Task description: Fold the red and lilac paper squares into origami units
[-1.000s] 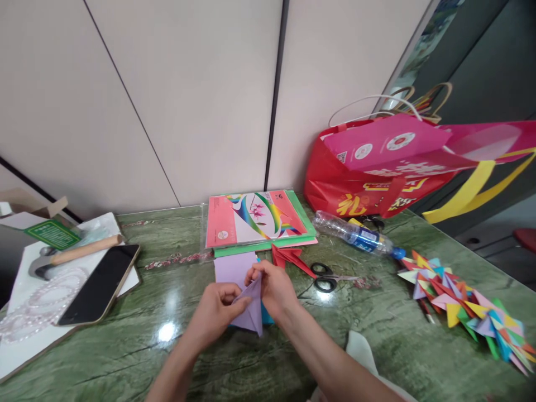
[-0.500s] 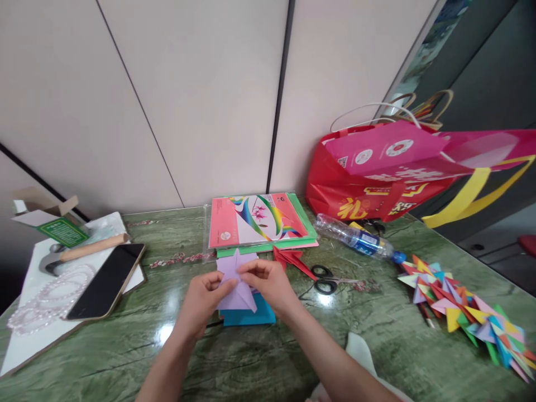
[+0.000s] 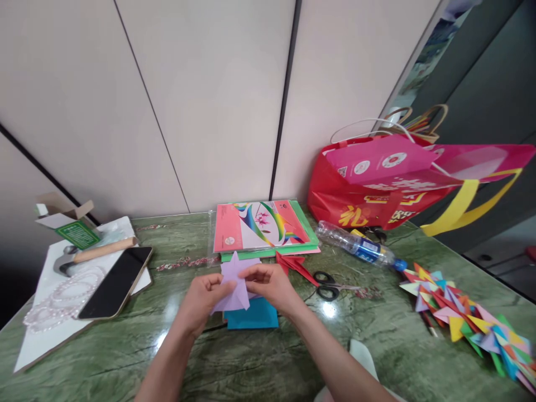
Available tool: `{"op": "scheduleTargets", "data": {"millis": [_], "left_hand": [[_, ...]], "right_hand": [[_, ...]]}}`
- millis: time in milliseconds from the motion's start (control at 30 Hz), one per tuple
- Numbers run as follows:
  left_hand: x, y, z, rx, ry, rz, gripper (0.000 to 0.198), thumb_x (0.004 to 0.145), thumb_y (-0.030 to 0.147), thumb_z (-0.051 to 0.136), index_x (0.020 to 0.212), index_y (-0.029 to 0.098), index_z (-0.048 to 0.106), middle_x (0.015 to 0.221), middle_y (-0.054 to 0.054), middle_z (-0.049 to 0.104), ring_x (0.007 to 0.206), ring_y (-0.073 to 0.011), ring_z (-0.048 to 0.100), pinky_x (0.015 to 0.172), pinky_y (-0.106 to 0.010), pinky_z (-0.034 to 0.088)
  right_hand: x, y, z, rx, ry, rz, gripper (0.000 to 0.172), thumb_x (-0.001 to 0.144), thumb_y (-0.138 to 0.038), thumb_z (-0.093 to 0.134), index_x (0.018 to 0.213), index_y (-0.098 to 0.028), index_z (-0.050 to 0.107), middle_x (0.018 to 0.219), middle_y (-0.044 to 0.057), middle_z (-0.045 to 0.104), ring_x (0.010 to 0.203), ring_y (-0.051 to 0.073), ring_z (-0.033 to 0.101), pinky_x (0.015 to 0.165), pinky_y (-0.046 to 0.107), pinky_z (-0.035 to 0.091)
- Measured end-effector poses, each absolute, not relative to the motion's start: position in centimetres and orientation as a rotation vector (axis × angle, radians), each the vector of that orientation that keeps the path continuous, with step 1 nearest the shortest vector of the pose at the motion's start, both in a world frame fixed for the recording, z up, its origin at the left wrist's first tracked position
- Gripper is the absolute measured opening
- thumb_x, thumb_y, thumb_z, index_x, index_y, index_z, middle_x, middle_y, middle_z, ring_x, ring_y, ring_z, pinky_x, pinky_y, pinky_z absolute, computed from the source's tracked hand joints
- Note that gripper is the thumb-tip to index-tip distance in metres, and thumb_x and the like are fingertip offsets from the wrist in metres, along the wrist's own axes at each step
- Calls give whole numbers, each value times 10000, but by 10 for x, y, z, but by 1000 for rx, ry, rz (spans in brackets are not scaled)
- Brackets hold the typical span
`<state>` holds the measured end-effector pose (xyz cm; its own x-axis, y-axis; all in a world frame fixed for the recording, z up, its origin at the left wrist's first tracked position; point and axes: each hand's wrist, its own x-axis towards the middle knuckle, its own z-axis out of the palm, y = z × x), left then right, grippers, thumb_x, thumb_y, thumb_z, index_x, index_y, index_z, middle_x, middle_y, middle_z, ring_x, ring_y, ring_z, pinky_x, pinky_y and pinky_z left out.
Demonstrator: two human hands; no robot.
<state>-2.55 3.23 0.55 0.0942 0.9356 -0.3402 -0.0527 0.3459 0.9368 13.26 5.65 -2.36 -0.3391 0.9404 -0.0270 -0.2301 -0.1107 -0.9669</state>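
Observation:
A creased piece of light purple origami paper (image 3: 234, 290) with a pointed top is pinched between my two hands. My left hand (image 3: 205, 298) grips its left side, thumb across the front. On the upper right part, the thumb and fingers of my right hand (image 3: 270, 286) are closed. Beneath and behind it lie more purple paper (image 3: 252, 263) and a stack of blue paper (image 3: 253, 315). Just beyond my right hand is a folded red paper piece (image 3: 295, 264), its tip beside black-handled scissors (image 3: 329, 286).
A coloured paper pack (image 3: 263, 223) lies against the wall. To the right are a plastic bottle (image 3: 360, 245), a red bag (image 3: 335, 195) and a chain of folded paper (image 3: 469, 318). A phone (image 3: 117, 282), hammer (image 3: 100, 251), beads (image 3: 62, 296) and green box (image 3: 77, 234) sit left.
The purple paper has turned slightly in my hands, its lower edge now slanting down to the left. Both hands keep their pinch. The camera view has shifted a little.

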Motion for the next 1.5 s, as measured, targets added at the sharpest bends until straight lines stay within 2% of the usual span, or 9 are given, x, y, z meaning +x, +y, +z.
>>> {"op": "scheduleTargets", "data": {"millis": [300, 567, 700, 833, 1100, 1233, 1367, 1500], "left_hand": [[-22, 32, 7, 953, 1197, 889, 221, 555, 303, 727, 617, 116, 627, 542, -33, 672, 528, -182, 626, 565, -293, 503], [-18, 30, 6, 1000, 1158, 922, 146, 580, 220, 697, 682, 117, 673, 554, -38, 682, 575, -192, 646, 563, -271, 507], [-16, 31, 8, 1026, 1160, 917, 170, 586, 243, 700, 695, 115, 678, 565, -40, 683, 587, -196, 646, 571, -273, 506], [-17, 33, 7, 1031, 1145, 911, 193, 600, 290, 695, 685, 119, 673, 572, -39, 682, 581, -194, 641, 564, -277, 502], [-19, 33, 4, 1028, 1096, 932, 240, 651, 345, 663, 731, 119, 672, 639, -42, 694, 606, -189, 636, 582, -281, 500], [-19, 31, 10, 1032, 1069, 889, 260, 669, 353, 650, 784, 122, 678, 720, -58, 706, 663, -200, 644, 640, -305, 508], [-19, 31, 13, 1014, 1091, 871, 288, 622, 340, 689, 830, 141, 678, 721, -54, 709, 704, -225, 660, 666, -329, 519], [-16, 31, 14, 995, 1133, 857, 319, 578, 352, 713, 813, 140, 672, 717, -55, 711, 704, -243, 668, 665, -348, 528]], "right_hand": [[132, 56, -19, -915, -1208, 1562, 200, 507, -233, 758, 662, -148, 665, 616, -3, 647, 561, 120, 586, 579, 250, 470], [131, 57, -22, -895, -1129, 1532, 300, 477, -206, 778, 680, -163, 562, 588, -43, 591, 524, 85, 538, 510, 197, 424], [132, 56, -21, -882, -1145, 1551, 241, 504, -221, 764, 610, -156, 558, 555, -51, 557, 499, 73, 504, 503, 195, 400], [130, 55, -18, -888, -1149, 1540, 163, 536, -238, 739, 587, -151, 611, 582, -22, 589, 536, 93, 524, 552, 224, 428], [128, 55, -20, -916, -1140, 1420, 172, 538, -255, 736, 544, -156, 596, 542, -27, 571, 517, 89, 505, 529, 213, 420], [129, 56, -21, -902, -1131, 1419, 126, 564, -255, 722, 604, -166, 643, 622, 1, 620, 578, 120, 556, 589, 247, 457], [130, 56, -19, -871, -1147, 1457, 97, 595, -239, 702, 677, -191, 683, 671, 9, 634, 603, 139, 577, 604, 269, 462], [132, 55, -16, -855, -1235, 1378, 87, 618, -219, 679, 696, -212, 715, 749, 21, 643, 760, 166, 580, 699, 280, 461]]}}
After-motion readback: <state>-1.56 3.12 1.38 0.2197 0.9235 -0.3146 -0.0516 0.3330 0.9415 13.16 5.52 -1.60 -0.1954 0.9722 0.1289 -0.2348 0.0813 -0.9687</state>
